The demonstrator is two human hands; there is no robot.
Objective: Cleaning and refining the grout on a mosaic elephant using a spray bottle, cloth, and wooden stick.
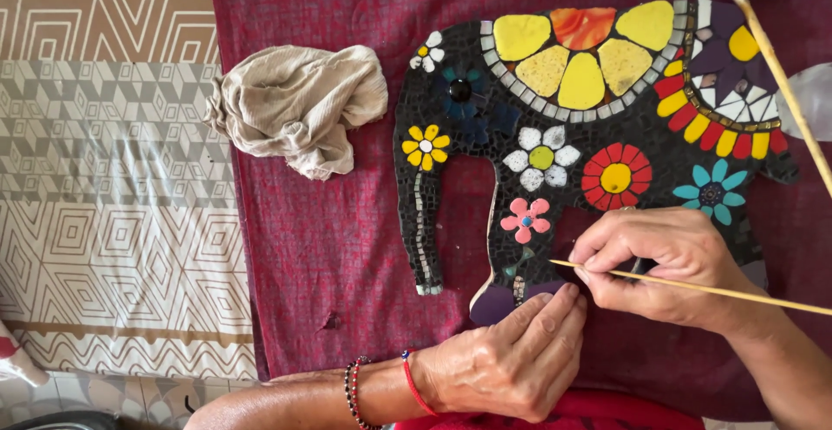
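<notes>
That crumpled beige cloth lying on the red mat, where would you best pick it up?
Pinch the crumpled beige cloth from above at its bunched, raised middle folds. It lies loose and apart from the elephant-shaped mosaic, so coming down from above or from its left edge avoids the tiles.

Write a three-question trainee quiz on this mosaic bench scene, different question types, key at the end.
1. True or false: the right hand holds a thin wooden stick.
2. Which animal shape is the mosaic piece? A) fish B) elephant C) bird
3. Fill in: the left hand rests at the piece's lower edge, and a crumpled beige ___ lies on the red cloth to its left.

Key: 1 true; 2 B; 3 rag
</notes>
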